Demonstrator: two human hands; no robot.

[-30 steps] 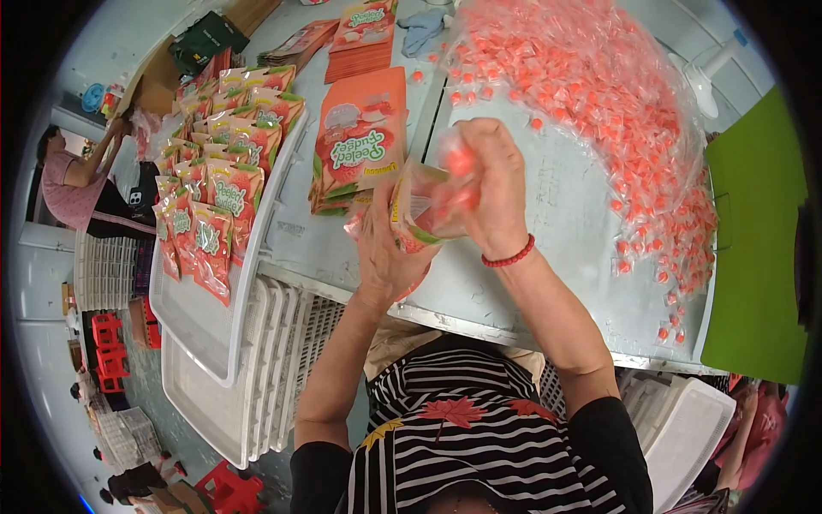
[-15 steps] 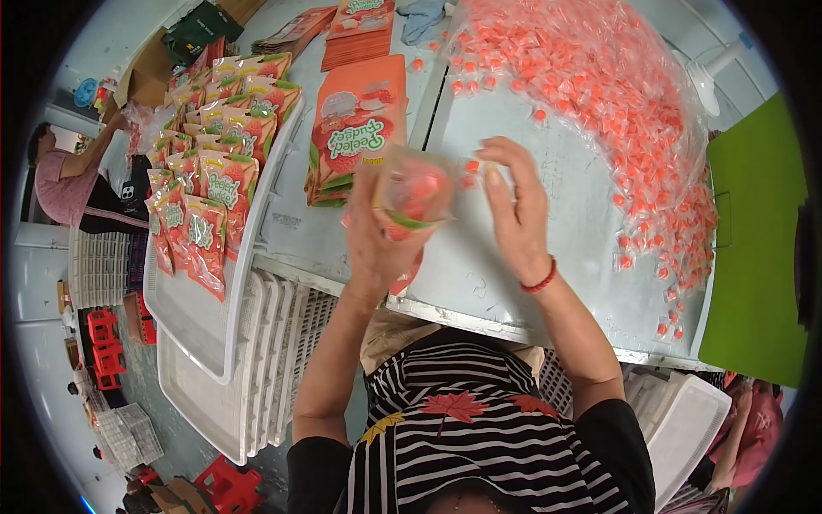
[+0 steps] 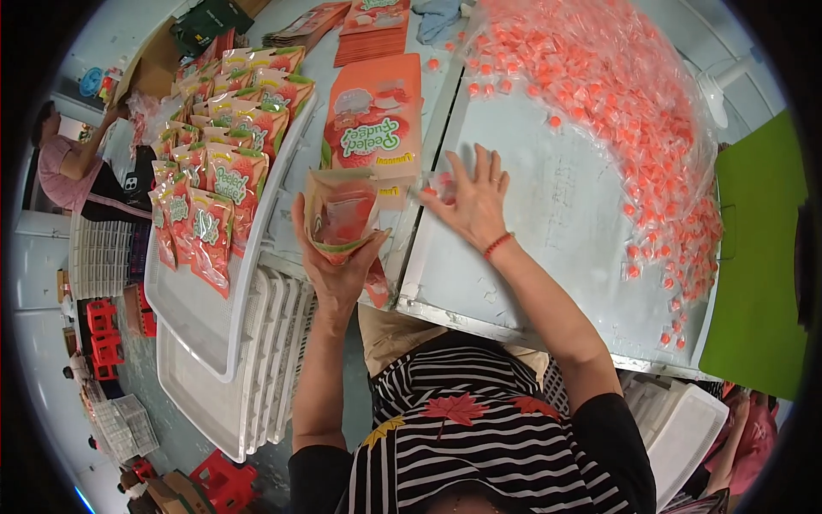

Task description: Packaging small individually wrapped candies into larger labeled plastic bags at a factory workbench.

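Note:
My left hand (image 3: 330,278) grips a pink candy pouch (image 3: 321,218) from below, its mouth gaping upward; the pale inside shows, with something pinkish deeper in that I cannot make out clearly. To the right, my right hand (image 3: 481,195) wears a red bead bracelet and has its fingers spread over the table. A few wrapped red candies (image 3: 440,183) lie by its thumb, at the seam between two table sections. Just behind the opened pouch is a stack of flat pouches (image 3: 375,107).
A large heap of wrapped candies (image 3: 616,111) covers the table's far right. Filled pouches (image 3: 229,184) stand in a white tray (image 3: 231,343) at left, above stacked trays (image 3: 274,368). A green panel (image 3: 758,257) borders the right. A person (image 3: 73,167) works at far left.
My left hand has moved left with the pouch, and its opening now faces up into view. My right hand has shifted left and down toward the loose candies, fingers spreading.

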